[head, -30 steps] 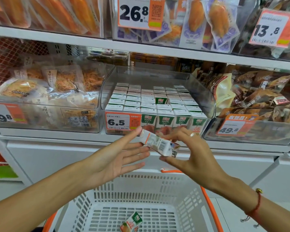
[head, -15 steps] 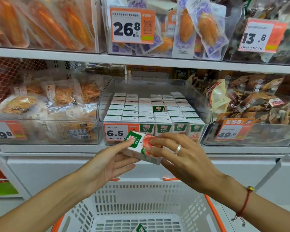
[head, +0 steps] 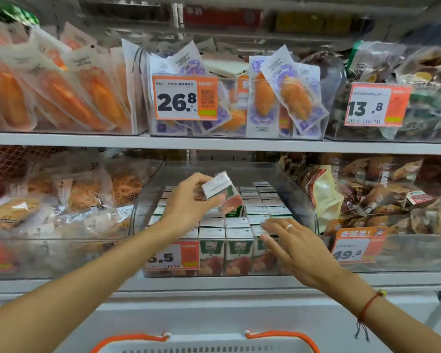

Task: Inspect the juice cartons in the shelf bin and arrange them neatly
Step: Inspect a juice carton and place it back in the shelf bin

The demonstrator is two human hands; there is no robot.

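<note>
A small juice carton [head: 220, 191], white-topped with a green and red printed side and blurred by motion, is being held tilted above the middle rows of the clear plastic shelf bin [head: 299, 197]. The left hand [head: 189, 202] is gripping it, thumb on the near side and fingers curling round the far side. Below it, the packed juice cartons [head: 236, 226] are standing upright in rows filling the bin, their white tops facing up; the front row is showing green "100%" labels through the bin's front wall. The right hand [head: 294, 247] is lying flat over the front right cartons, fingers straight and slightly spread, fingertips touching their tops and holding nothing; a ring [head: 289, 226] is sitting on one finger and a red string bracelet [head: 369, 303] is circling the wrist. An orange price tag reading 6.5 [head: 173, 256] is hanging on the bin front, partly hidden by the left forearm. Bagged snacks are filling the neighbouring bins on either side. On the shelf above, vacuum-packed foods are standing behind a 26.8 price tag [head: 185, 100]. At the bottom edge, the rim of a white basket with orange handles [head: 281, 336] is showing.
</note>
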